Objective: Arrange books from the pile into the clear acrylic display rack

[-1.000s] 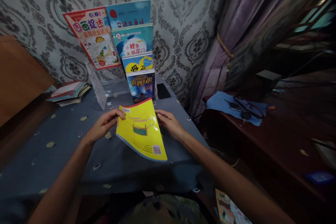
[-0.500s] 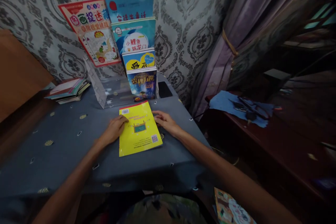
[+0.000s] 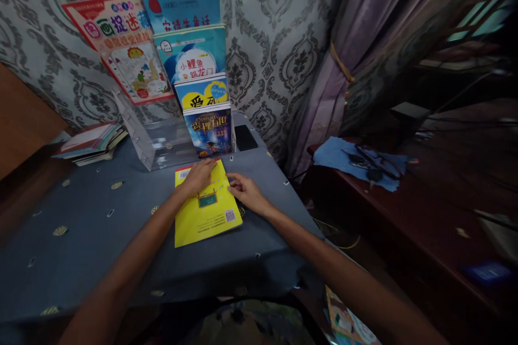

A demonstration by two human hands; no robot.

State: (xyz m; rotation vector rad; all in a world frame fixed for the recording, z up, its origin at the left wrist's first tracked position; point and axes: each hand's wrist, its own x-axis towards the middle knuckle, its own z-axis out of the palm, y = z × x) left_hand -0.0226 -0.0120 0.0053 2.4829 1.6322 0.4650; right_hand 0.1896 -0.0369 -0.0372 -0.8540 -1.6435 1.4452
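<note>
A yellow book (image 3: 214, 218) lies face down on the cloth-covered table, with a barcode, a small green chalkboard picture and a QR code on its back cover. My left hand (image 3: 200, 177) rests flat across its upper part, fingers stretched toward the top edge. At the book's right edge is my right hand (image 3: 247, 194), its fingers apart and bent slightly; I cannot tell whether the fingertips touch the book. Just beyond stands a clear tiered book rack (image 3: 140, 135) holding several upright books, the lowest a dark blue book (image 3: 211, 132).
Left of the rack lies a stack of books (image 3: 91, 143). A black phone (image 3: 245, 138) is right of the rack. A dark red table (image 3: 424, 215) on the right bears a blue cloth (image 3: 332, 153) with glasses and keys. Another book (image 3: 343, 318) shows low, near my right forearm.
My left hand has moved from the yellow book's left edge onto its upper part. My right hand stays by the right edge. The view has shifted slightly to the right.
</note>
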